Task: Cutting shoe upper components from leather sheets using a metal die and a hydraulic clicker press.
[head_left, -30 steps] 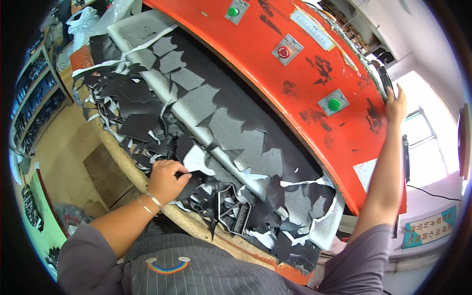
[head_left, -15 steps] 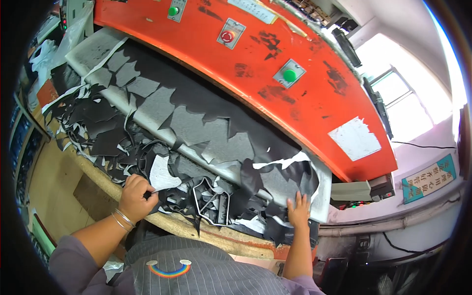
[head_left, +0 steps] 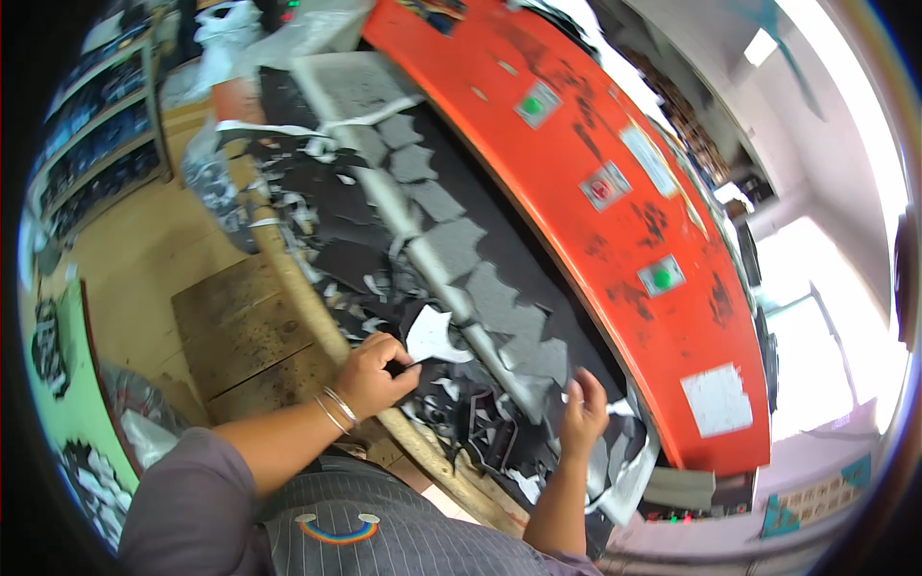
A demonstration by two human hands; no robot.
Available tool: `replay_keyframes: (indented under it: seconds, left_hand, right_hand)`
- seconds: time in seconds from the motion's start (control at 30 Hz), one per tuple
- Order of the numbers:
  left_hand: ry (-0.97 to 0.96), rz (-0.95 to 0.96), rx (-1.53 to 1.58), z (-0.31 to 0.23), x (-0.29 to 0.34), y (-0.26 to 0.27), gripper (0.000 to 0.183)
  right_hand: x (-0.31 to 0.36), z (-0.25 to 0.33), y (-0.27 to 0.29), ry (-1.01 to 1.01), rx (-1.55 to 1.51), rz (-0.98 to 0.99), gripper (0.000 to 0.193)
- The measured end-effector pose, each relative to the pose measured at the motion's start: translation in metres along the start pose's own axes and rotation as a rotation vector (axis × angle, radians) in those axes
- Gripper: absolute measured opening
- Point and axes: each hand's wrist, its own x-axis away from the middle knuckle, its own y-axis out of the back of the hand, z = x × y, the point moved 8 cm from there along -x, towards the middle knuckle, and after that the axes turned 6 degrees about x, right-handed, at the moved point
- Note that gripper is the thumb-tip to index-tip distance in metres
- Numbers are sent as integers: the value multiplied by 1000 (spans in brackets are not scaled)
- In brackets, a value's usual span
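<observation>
Where the apron shows nearest, with its rainbow patch, both forearms slant up and forward, one on each side. Sleeved in dull purple to the elbow, the left arm runs far and to the right, two bracelets around its wrist. The left hand is half closed just past the wooden ledge, back of the hand up, fingers curled down and the thumb a little apart from them. A white scrap lies right at its fingertips, over dark scraps; I cannot tell whether the fingers grip its near corner. Farther right, the right hand is lifted at the near right end of the bed, wrist nearly straight, fingers pointing far and loosely bent with the thumb near them; blur hides whether it has hold of anything. Between the hands, among the scraps, sits a black frame. Beyond them, a pale bar runs from far left to near right, then comes a black sheet with a jagged near edge. Past that stands the red machine, bearing two green buttons and a red button. Farther off are a shelf at left and a bright window at right.
</observation>
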Motion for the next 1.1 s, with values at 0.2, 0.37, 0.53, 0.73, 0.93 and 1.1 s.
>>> replay_keyframes:
  seconds: [0.2, 0.37, 0.53, 0.73, 0.93, 1.1]
  left_hand:
    - [357, -226, 92, -18, 114, 111, 21]
    - [690, -447, 27, -2, 256, 210, 24]
    - [987, -978, -270, -2, 421, 336, 25]
    - [885, -1482, -768, -50, 608, 505, 22]
    - [1227, -1574, -928, -92, 743, 672, 69]
    - [1035, -1221, -692, 31, 634, 678, 44]
  right_hand:
    - [29, 222, -213, 575, -39, 633, 55]
    - [80, 201, -288, 518, 103, 767, 55]
    - [106, 196, -255, 489, 193, 561, 40]
    - [83, 207, -252, 551, 287, 488, 38]
    - [49, 242, -273, 681, 97, 736, 63]
    - [17, 263, -288, 566, 153, 1017, 56]
